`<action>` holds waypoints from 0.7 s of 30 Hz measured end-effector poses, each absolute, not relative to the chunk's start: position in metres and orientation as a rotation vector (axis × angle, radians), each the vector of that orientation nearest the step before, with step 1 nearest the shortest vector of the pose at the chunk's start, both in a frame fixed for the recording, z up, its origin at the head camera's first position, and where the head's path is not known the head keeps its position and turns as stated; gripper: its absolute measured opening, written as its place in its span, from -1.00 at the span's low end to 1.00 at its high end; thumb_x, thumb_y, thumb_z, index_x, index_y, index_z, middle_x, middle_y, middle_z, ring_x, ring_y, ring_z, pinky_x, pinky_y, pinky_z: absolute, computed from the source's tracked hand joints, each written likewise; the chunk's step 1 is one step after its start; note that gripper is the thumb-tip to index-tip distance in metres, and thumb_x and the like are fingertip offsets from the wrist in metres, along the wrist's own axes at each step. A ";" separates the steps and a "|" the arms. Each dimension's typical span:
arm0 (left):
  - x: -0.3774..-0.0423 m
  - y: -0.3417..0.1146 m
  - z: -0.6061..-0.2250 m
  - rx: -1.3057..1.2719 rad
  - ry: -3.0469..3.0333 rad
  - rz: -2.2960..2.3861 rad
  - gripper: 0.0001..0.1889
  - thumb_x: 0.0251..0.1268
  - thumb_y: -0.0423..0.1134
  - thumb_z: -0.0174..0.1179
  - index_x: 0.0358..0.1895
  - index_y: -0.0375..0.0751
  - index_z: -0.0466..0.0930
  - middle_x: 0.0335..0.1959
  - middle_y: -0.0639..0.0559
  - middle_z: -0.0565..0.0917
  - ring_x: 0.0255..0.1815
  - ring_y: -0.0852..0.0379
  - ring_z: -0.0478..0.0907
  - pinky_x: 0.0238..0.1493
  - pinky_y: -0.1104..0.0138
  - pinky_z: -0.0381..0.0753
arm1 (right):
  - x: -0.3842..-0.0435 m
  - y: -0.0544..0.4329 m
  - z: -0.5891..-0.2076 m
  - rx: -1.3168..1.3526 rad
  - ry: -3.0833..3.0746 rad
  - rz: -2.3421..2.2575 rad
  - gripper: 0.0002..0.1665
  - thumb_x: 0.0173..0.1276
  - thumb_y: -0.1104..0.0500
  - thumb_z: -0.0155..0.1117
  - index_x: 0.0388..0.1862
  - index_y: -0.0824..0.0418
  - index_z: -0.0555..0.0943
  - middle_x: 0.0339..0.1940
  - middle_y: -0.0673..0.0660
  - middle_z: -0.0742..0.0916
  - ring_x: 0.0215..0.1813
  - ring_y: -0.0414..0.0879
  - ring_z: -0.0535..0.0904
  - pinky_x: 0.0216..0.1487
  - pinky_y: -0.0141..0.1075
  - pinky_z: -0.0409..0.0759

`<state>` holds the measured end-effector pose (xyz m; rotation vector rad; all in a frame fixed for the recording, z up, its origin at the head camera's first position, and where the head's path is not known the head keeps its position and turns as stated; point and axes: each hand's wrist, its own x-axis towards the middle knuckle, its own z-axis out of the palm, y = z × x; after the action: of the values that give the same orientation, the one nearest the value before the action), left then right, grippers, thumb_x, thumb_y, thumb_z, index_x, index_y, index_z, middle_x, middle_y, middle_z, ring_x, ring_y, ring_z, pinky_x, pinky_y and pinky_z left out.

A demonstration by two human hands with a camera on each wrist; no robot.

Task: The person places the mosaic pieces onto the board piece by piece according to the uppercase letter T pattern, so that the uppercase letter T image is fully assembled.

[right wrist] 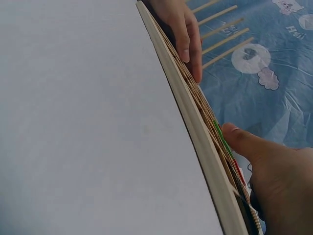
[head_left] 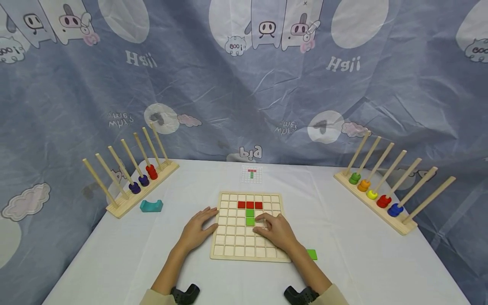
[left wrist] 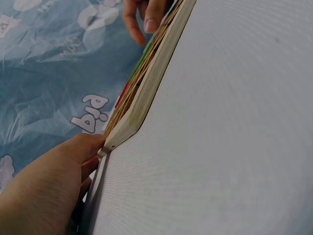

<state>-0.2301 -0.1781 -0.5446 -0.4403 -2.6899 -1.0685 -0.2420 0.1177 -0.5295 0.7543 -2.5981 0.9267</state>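
A wooden grid board (head_left: 228, 241) lies on the white table. On it are a row of 3 red tiles (head_left: 250, 205) and, below the middle one, two green tiles (head_left: 250, 213) in a column. My left hand (head_left: 197, 231) rests against the board's left edge, its fingers extended; in the left wrist view the thumb (left wrist: 90, 144) lies at the board's corner. Over the right half of the board, my right hand (head_left: 280, 233) has its index finger beside the lower green tile and its thumb just below, with a gap between them and nothing seen held.
A pattern card (head_left: 251, 174) lies behind the board. A loose green tile (head_left: 311, 254) is partly hidden by my right forearm. Peg racks with coloured rings stand at left (head_left: 126, 203) and right (head_left: 404, 228). A teal curved block (head_left: 151, 206) lies near the left rack.
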 end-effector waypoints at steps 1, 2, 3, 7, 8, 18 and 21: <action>-0.230 -0.178 -0.545 -0.440 -2.689 -1.067 -0.53 0.19 -0.06 0.24 0.17 -0.08 0.51 0.21 0.12 0.47 0.33 0.08 0.24 0.37 0.15 0.11 | -0.240 0.120 -0.529 0.757 -2.598 0.926 -0.65 0.03 -0.13 0.43 -0.22 -0.03 0.65 -0.83 -0.23 0.29 -0.71 -0.35 0.11 -0.18 -0.18 0.46; -0.230 -0.178 -0.545 -0.440 -2.687 -1.068 -0.53 0.19 -0.06 0.24 0.17 -0.09 0.51 0.20 0.12 0.48 0.33 0.07 0.24 0.37 0.15 0.11 | -0.237 0.123 -0.529 0.757 -2.596 0.922 -0.65 0.03 -0.13 0.43 -0.22 -0.03 0.65 -0.83 -0.24 0.29 -0.71 -0.36 0.11 -0.09 -0.10 0.48; -0.230 -0.178 -0.545 -0.440 -2.687 -1.066 -0.54 0.19 -0.06 0.24 0.16 -0.09 0.51 0.20 0.12 0.48 0.33 0.07 0.24 0.37 0.15 0.11 | -0.235 0.126 -0.528 0.759 -2.594 0.916 -0.64 0.03 -0.13 0.43 -0.22 -0.03 0.65 -0.83 -0.25 0.29 -0.72 -0.37 0.11 -0.04 -0.01 0.48; -0.230 -0.178 -0.545 -0.437 -2.691 -1.053 -0.53 0.19 -0.05 0.24 0.17 -0.07 0.51 0.20 0.13 0.47 0.33 0.08 0.24 0.37 0.16 0.11 | -0.225 0.141 -0.528 0.758 -2.592 0.905 -0.63 0.01 -0.13 0.44 -0.21 -0.04 0.64 -0.83 -0.28 0.27 -0.72 -0.40 0.09 -0.13 -0.06 0.48; -0.230 -0.178 -0.546 -0.436 -2.691 -1.053 -0.53 0.19 -0.05 0.24 0.17 -0.07 0.51 0.20 0.13 0.48 0.33 0.08 0.24 0.38 0.16 0.11 | -0.222 0.146 -0.528 0.755 -2.588 0.902 -0.63 0.01 -0.13 0.44 -0.21 -0.04 0.64 -0.82 -0.29 0.26 -0.72 -0.41 0.08 -0.16 -0.09 0.48; -0.231 -0.178 -0.546 -0.453 -2.683 -1.046 -0.53 0.20 -0.03 0.22 0.17 -0.08 0.50 0.20 0.12 0.48 0.32 0.06 0.25 0.37 0.13 0.12 | -0.192 0.205 -0.533 0.664 -2.581 0.875 -0.60 -0.06 -0.14 0.46 -0.22 -0.07 0.64 -0.80 -0.31 0.23 -0.71 -0.41 0.03 -0.51 -0.43 0.18; -0.230 -0.178 -0.546 -0.447 -2.689 -1.048 -0.53 0.20 -0.03 0.22 0.17 -0.07 0.50 0.20 0.13 0.48 0.33 0.07 0.25 0.37 0.14 0.11 | -0.182 0.220 -0.533 0.617 -2.612 0.877 -0.61 -0.06 -0.14 0.46 -0.23 -0.10 0.63 -0.80 -0.30 0.22 -0.70 -0.40 0.04 -0.34 -0.32 0.41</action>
<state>-0.2304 -0.1784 -0.5459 -0.4475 -2.6886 -1.0475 -0.1824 0.2201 -0.5331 0.6172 -2.6121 0.8766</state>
